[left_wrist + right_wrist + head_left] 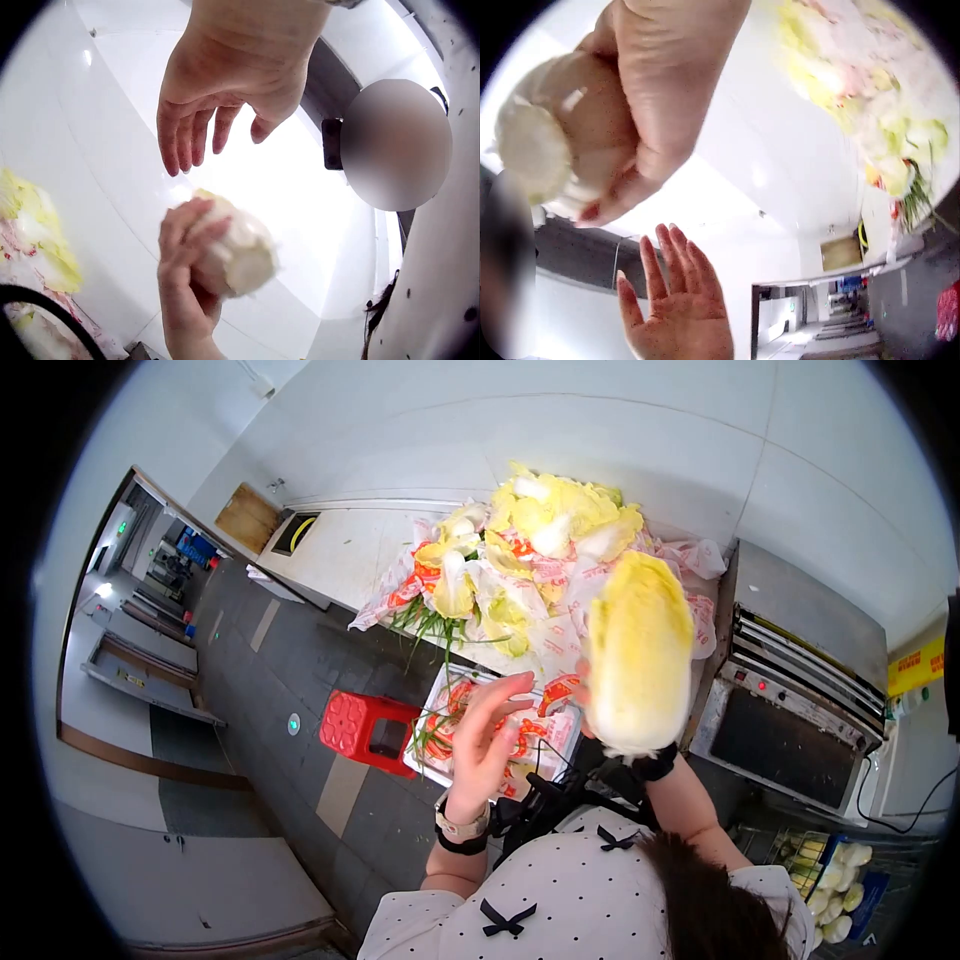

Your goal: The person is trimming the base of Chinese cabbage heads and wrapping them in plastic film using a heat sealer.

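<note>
A yellow-and-white napa cabbage (642, 660) is held up by my right hand (585, 700), its pale cut base low and toward me. In the left wrist view the fingers of my right hand (184, 262) curl round the cabbage (244, 262); the right wrist view shows my right hand (667, 82) gripping the cabbage (570, 127) near its base (532, 154). My left hand (485, 745) is raised to the left of the cabbage, apart from it, with relaxed fingers and nothing in them; it also shows in the left wrist view (232, 82) and the right wrist view (682, 315).
Loose cabbage leaves (560, 520), printed plastic bags and green onions (430, 622) lie on the counter (345, 565). Below are a white tray (562, 745) with bags and a red stool (350, 725). A metal appliance (800, 700) stands right; a basket of vegetables (835, 890) is lower right.
</note>
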`<state>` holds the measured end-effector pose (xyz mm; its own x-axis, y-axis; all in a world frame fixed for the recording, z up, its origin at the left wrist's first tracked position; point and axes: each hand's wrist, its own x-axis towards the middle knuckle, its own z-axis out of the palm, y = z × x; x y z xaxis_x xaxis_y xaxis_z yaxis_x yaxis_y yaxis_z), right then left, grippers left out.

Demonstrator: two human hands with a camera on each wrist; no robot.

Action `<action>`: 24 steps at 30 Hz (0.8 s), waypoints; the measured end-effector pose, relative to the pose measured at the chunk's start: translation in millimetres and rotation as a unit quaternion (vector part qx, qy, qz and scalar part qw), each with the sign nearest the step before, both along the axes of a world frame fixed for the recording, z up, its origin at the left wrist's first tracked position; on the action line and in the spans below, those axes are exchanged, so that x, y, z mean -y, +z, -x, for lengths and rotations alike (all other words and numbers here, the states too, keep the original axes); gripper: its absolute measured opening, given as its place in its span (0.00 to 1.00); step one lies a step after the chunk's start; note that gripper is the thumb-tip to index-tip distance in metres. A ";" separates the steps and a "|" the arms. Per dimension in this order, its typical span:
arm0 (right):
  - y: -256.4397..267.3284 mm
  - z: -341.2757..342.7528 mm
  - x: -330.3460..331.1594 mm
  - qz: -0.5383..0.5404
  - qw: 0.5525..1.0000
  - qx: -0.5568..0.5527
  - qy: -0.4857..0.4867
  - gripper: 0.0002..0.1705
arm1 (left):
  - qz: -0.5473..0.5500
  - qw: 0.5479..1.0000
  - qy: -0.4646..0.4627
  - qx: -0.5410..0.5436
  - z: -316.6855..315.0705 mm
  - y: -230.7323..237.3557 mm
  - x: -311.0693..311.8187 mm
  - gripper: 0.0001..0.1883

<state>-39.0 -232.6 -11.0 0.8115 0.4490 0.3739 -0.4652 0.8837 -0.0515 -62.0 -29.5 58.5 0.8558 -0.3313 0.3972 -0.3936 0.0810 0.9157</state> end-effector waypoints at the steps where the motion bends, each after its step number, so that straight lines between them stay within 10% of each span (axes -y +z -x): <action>1: -1.5 -4.7 1.4 0.069 0.997 0.013 -0.042 0.48 | -0.007 1.000 -0.006 0.026 -0.1 1.9 4.3 0.23; 2: -3.9 -11.6 2.9 0.136 0.987 0.026 -0.085 0.50 | -0.014 0.999 -0.012 0.051 0.0 3.2 6.7 0.25; 4: 22.8 -10.9 -12.8 0.446 0.830 0.047 -0.332 0.55 | -0.086 0.996 0.014 0.024 -1.4 2.2 20.5 0.44; 9: 71.1 18.7 -32.7 0.655 0.565 0.210 -0.456 0.51 | 0.081 0.979 0.059 -0.176 -22.6 -22.0 20.1 0.40; 19: 99.6 23.3 -8.4 0.646 0.678 0.163 -0.310 0.15 | 0.348 0.874 -0.025 -0.338 -34.4 -53.8 -6.6 0.45; 24: 80.4 -17.3 -33.8 0.557 0.729 0.126 -0.377 0.18 | 0.425 0.831 -0.105 -0.342 -31.6 -59.3 -7.6 0.43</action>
<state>-21.7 -198.9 69.4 0.9536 0.0489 0.2972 0.2792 0.2269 -0.9331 -30.4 -21.9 -0.8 0.9365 -0.3506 0.0078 0.3008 0.8147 0.4958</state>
